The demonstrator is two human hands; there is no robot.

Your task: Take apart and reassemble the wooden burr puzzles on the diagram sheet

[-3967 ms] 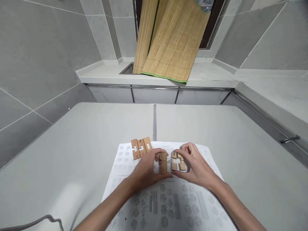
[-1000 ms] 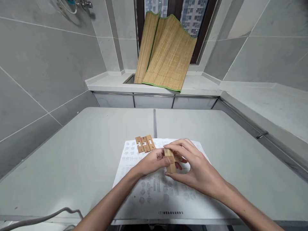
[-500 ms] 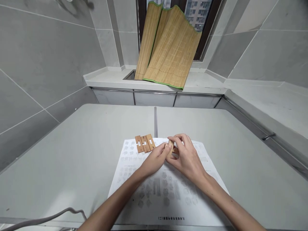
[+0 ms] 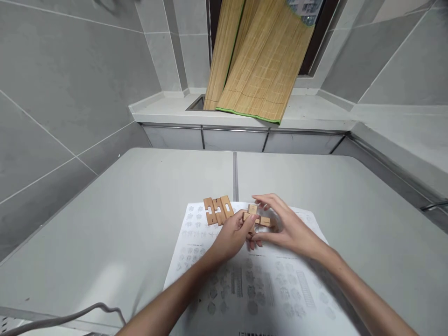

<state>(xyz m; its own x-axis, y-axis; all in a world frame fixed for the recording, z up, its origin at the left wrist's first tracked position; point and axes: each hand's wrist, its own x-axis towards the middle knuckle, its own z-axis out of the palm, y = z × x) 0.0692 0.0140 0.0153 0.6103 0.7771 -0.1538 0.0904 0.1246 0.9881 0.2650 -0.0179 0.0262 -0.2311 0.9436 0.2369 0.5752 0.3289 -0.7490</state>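
Observation:
Several interlocked wooden puzzle pieces (image 4: 265,221) are gripped in my left hand (image 4: 234,235), its thumb pressed on their near side. My right hand (image 4: 292,231) is just to the right of them, thumb and fingers spread apart around the cluster's right end; it does not appear to grip. Flat notched wooden pieces (image 4: 219,211) lie side by side to the left of my hands, on a printed paper sheet (image 4: 196,275). One of these has a long slot, the others have cut-outs open at an edge. My fingers hide part of the held cluster.
The sheet lies on a white folding table (image 4: 140,205) with a grey seam down its middle. A grey cable (image 4: 87,310) runs at the near left. Beyond the table, a bamboo mat (image 4: 262,70) leans by the window over a white ledge (image 4: 168,106).
My right hand has opened and drawn slightly right from the pieces. The cluster shows more clearly now in my left hand. The view has tilted down and shifted a little left.

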